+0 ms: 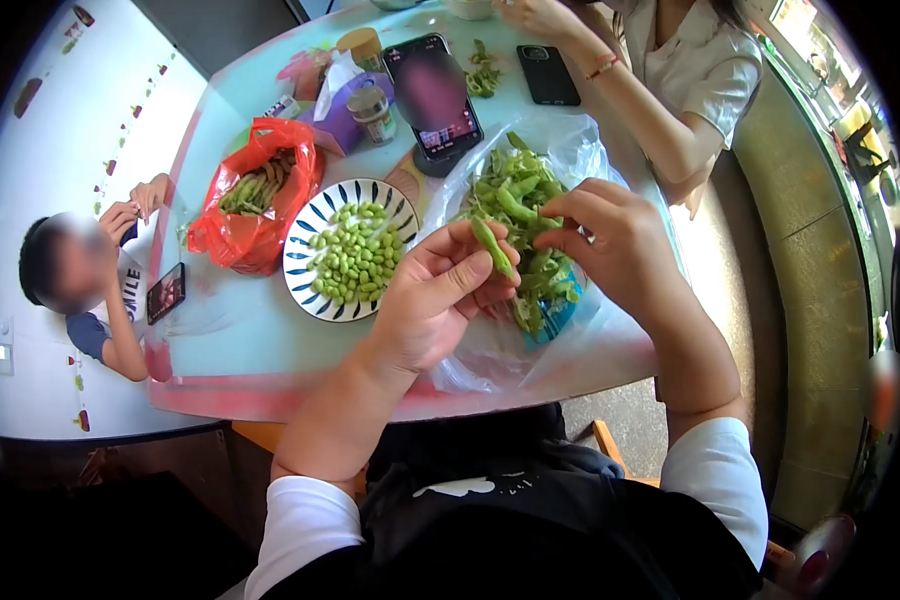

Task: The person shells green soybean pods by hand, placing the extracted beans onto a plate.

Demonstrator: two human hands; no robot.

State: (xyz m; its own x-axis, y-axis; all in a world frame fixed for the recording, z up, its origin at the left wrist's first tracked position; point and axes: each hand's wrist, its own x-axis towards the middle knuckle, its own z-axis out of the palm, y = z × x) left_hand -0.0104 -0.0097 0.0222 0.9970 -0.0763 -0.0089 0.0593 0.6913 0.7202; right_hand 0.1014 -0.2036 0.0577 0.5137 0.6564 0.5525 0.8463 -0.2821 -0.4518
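Note:
My left hand (pixel 435 290) holds a green bean pod (pixel 492 248) between thumb and fingers. To its right, my right hand (pixel 610 240) has its thumb and fingers bent together over the leafy pods; whatever may be between its fingertips is too small to make out. Beneath both hands, a clear plastic bag (pixel 605 325) lies spread with green pods and leaves (pixel 515 190) on it. Left of my left hand sits a white plate with dark stripes (pixel 300 250), bearing shelled green beans (pixel 355 262).
A red bag (pixel 300 165) with pods stands left of the plate. Behind are a phone on a stand (pixel 435 100), a jar (pixel 372 115), a purple tissue box (pixel 335 128) and a black phone (pixel 547 75). One person sits at the left, another at the upper right.

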